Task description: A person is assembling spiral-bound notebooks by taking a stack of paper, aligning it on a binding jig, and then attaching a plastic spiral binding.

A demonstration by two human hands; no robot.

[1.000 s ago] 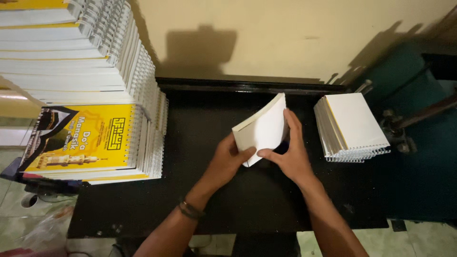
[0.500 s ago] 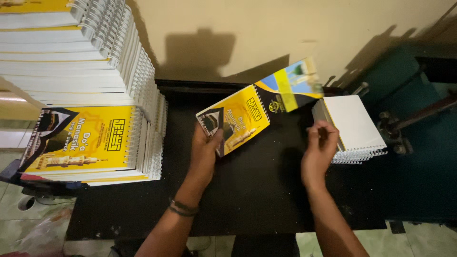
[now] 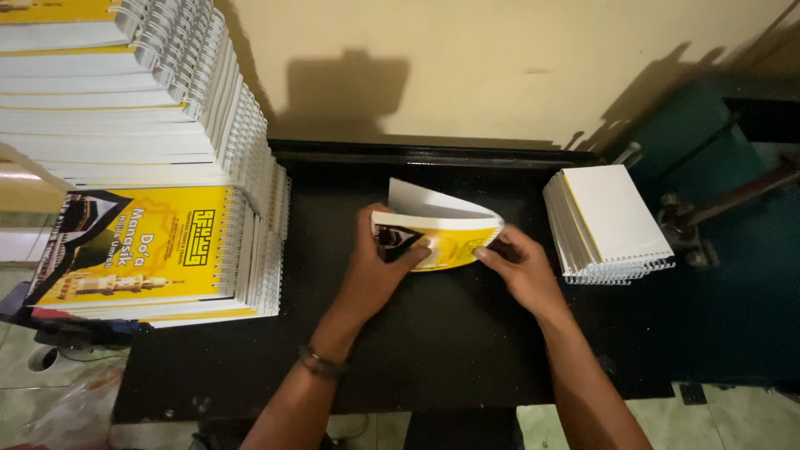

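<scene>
Both hands grip one yellow booklet (image 3: 442, 237) at the middle of the black table (image 3: 417, 350): the left hand (image 3: 375, 267) clasps its left end, the right hand (image 3: 521, 271) pinches its right edge. Its white top page curls upward. Left of the booklet rises a tall stack (image 3: 158, 167); right of it sits a small white pile (image 3: 612, 221).

Your left hand (image 3: 377, 265) and right hand (image 3: 523, 271) meet ahead of you, fingers curled in a grip, forearms angling inward, a bracelet on your left wrist.
</scene>
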